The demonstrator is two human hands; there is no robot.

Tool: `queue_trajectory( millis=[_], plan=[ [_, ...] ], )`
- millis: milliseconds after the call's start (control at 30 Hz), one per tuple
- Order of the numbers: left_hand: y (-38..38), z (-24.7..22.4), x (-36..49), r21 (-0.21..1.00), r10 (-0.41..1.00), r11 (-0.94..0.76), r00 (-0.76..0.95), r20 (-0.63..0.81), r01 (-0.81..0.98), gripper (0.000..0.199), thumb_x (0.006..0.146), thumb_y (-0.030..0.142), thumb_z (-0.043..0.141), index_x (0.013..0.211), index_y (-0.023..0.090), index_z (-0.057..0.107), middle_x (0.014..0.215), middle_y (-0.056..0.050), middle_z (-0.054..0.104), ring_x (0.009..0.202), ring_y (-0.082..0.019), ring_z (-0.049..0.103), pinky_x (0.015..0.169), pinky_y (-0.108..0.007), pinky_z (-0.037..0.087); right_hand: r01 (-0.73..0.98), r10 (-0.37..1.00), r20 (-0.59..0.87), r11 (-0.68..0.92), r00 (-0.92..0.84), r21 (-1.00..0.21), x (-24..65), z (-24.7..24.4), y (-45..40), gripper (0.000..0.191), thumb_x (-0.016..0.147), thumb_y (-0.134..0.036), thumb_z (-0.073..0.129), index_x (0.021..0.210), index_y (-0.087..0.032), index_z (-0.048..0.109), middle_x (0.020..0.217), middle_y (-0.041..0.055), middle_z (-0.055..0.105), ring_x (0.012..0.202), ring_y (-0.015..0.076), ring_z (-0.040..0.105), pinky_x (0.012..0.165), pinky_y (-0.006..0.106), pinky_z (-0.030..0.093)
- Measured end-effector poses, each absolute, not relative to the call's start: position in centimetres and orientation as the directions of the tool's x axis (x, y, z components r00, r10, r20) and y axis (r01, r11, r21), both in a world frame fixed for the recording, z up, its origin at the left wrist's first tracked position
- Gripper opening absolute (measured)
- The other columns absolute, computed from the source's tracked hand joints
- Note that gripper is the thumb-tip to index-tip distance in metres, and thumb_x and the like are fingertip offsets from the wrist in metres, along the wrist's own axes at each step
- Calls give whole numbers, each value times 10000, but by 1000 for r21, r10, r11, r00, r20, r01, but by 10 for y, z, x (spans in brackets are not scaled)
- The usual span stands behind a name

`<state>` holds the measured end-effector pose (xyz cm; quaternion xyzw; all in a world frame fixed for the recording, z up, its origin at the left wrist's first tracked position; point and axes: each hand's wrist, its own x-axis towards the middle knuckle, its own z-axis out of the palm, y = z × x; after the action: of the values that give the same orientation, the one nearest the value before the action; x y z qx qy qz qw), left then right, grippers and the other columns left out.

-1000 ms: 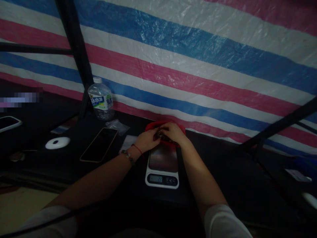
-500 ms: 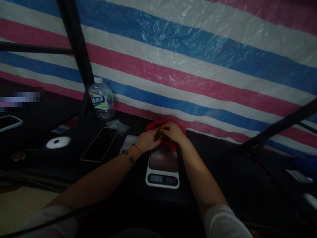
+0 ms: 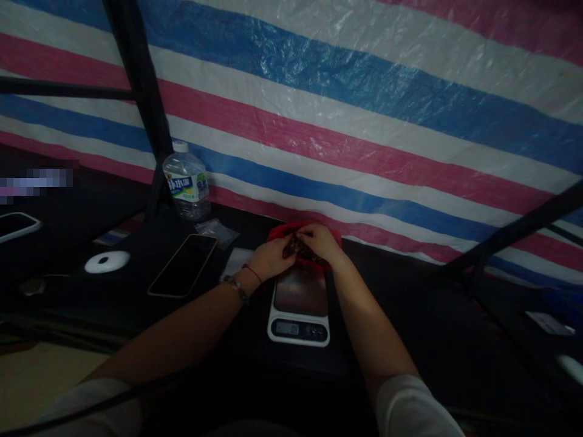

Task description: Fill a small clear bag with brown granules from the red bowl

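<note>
A red tray [image 3: 280, 230] stands behind the kitchen scale and holds many small dark brown and gold pieces [image 3: 314, 255], too dim and small to name. My left hand [image 3: 273, 256] reaches in over the tray's left side, its fingers closed at the pieces. From the right comes my right hand [image 3: 320, 241], fingers bent down and pinched together among them. What sits between the fingertips is hidden. Just in front lies the digital kitchen scale [image 3: 300, 294], white with a dark metal plate; its display is lit, and nothing rests on the plate's visible part.
Left of the scale lie a phone [image 3: 184, 267], a white flat sheet or bag [image 3: 237, 262] and a clear plastic bag [image 3: 217, 233]. A clear bottle [image 3: 186, 182] stands behind, near a black frame post [image 3: 146, 103]. A white oval object [image 3: 107, 261] lies farther left. Striped sheeting [image 3: 341, 139] hangs behind.
The fingers of my right hand have shifted slightly back from my left hand, so more of the pieces shows between them. The scale, phone and bottle stay put.
</note>
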<state>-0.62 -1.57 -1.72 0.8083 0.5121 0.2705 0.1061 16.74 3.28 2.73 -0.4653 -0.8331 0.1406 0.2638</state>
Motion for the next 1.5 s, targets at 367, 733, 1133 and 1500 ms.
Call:
queue_trajectory(
  millis=[367,733,1133,1500],
  plan=[
    [-15,-18,-6,478,926,-355,232,297,803,469,844,397,536,1289,253,507,1145,-58,669,1000,-228,645,818,-291,492,880,907,105,421,-408,-218,170,42,21,231,869,-196,513,956,-168,726,985,83,722,909,190,646,786,251,445],
    [-19,-12,-7,500,955,-282,186,233,819,450,852,415,523,1271,251,525,1130,-65,668,972,-221,646,794,-277,479,862,784,-380,499,-491,-84,162,44,-3,224,682,-196,698,898,-202,755,833,34,731,743,169,652,592,208,412],
    [-17,-16,-5,488,907,-408,281,313,772,426,839,383,540,1247,260,541,1112,-46,678,985,-222,648,812,-292,494,809,877,247,477,-413,-343,169,49,10,200,874,-263,553,862,-179,734,893,69,721,843,178,640,740,258,443],
    [-19,-14,-4,412,891,-439,328,314,799,439,837,421,537,1239,244,548,1076,-60,682,971,-240,651,804,-308,506,795,905,227,425,-360,-433,154,34,12,141,793,-195,607,853,-178,733,824,40,724,732,148,640,646,228,428]
  ],
)
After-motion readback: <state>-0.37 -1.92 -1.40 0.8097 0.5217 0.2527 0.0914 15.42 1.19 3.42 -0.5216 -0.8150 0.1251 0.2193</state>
